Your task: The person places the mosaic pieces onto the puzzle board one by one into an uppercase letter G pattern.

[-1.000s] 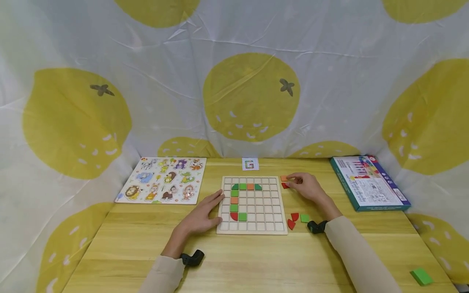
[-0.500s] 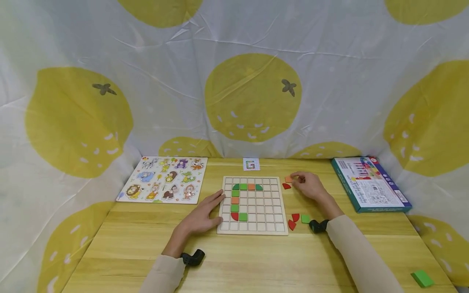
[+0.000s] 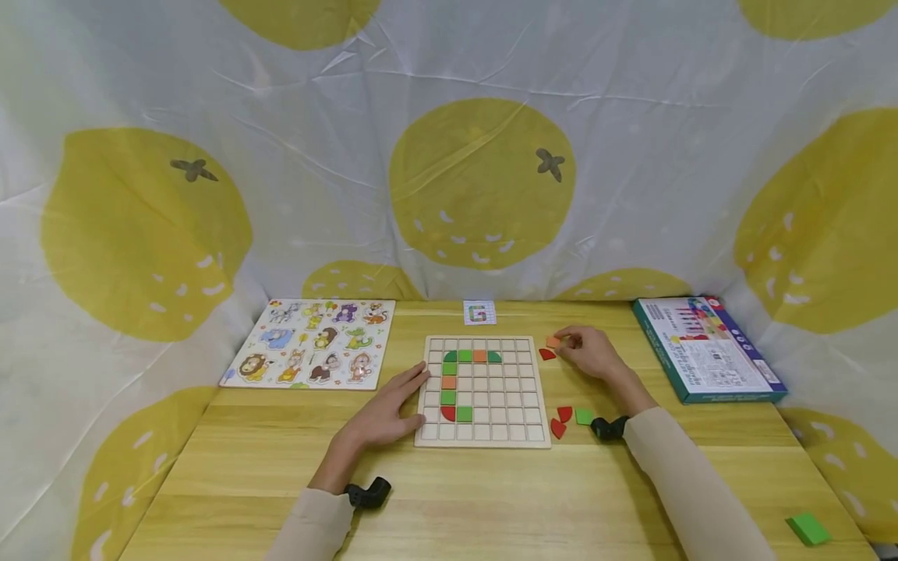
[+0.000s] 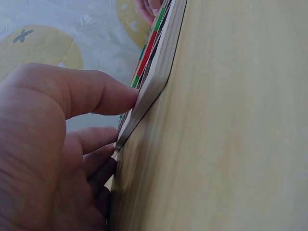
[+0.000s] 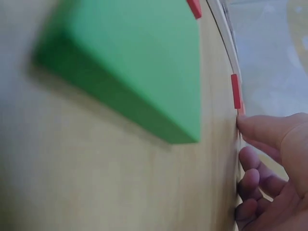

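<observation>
A square wooden grid board (image 3: 501, 442) lies in front of me, with green, orange and red tiles set in some of its cells. My left hand (image 3: 384, 413) rests against the board's left edge, fingers fairly straight; in the left wrist view the thumb (image 4: 113, 94) touches the board's rim (image 4: 159, 72). Right of the board, my right hand (image 3: 589, 357) pinches an orange square tile (image 3: 553, 342) at the table surface. A red quarter-round tile (image 3: 546, 354) lies just beside it. The right wrist view hides most of the orange tile behind the thumb (image 5: 262, 129).
Two red quarter-round tiles (image 3: 564, 414) and a green square tile (image 3: 584, 417) lie below the right hand. A small pattern card (image 3: 480, 312) is behind the board. An animal puzzle (image 3: 309, 343) lies left, a box (image 3: 708, 351) right, a green block (image 3: 808, 529) near the right edge.
The orange tile has slid a little to the right with my right hand, away from the board, baring more of the red tile. My left hand has stayed at the board's edge.
</observation>
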`<state>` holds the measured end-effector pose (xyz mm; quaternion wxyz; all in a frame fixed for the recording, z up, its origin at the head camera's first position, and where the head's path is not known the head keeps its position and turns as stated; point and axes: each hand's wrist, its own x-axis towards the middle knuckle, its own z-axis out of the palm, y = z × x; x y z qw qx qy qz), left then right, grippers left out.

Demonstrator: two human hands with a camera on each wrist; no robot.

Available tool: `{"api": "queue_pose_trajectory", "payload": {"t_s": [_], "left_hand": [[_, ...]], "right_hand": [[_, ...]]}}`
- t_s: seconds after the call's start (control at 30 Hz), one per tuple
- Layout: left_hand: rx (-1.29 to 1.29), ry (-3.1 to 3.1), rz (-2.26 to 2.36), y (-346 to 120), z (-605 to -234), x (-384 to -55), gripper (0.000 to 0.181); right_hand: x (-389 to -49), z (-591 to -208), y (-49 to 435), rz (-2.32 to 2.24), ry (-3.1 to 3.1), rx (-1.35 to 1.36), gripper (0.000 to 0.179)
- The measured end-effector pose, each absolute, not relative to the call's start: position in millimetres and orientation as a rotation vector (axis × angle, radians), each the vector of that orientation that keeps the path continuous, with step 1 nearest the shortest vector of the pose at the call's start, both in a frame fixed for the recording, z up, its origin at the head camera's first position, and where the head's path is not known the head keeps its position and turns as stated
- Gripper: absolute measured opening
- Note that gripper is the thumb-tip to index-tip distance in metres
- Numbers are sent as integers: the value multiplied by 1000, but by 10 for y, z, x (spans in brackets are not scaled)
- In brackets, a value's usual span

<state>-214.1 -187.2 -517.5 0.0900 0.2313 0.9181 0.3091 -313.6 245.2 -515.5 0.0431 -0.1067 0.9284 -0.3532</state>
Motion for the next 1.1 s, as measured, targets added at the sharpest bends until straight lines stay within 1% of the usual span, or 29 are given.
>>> {"api": "queue_pose_trajectory", "payload": {"t_s": [0.37,0.73,1.1], "left_hand": [[695,2730,921,-1858,-5151,-2161,78],[700,2735,922,-1876,-5173,-2137,78],[704,2750,923,-1873,-5194,-2142,77]], "right_hand": [[-3029,-5115,2495,-1151,2836,-305,34],[-2789,-5098,2491,-1168,2885,-330,28],[-2534,-4983,2308,-1257,2862,-355,27]]}}
